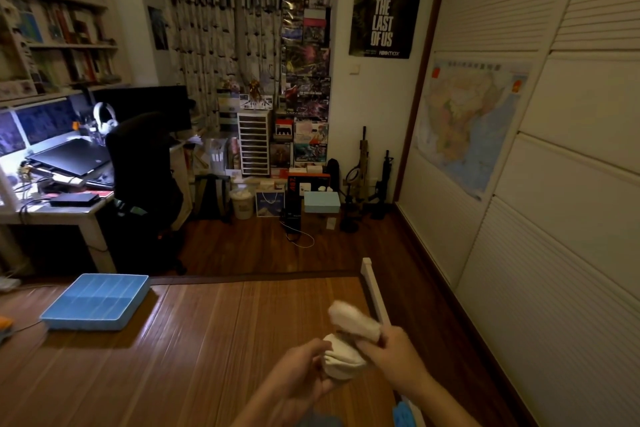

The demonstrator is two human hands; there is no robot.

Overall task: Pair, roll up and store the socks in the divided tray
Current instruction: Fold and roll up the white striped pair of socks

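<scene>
We count two hands, one white sock bundle and one blue divided tray. The left hand curls its fingers around the near, rolled end of the sock bundle. The right hand pinches the far part, fingers clenched on the fabric. We cannot tell whether the bundle is one sock or two. It is held above the bamboo mat, near right. The tray lies on the mat, far left, well apart from the hands; inside we see blue dividers.
</scene>
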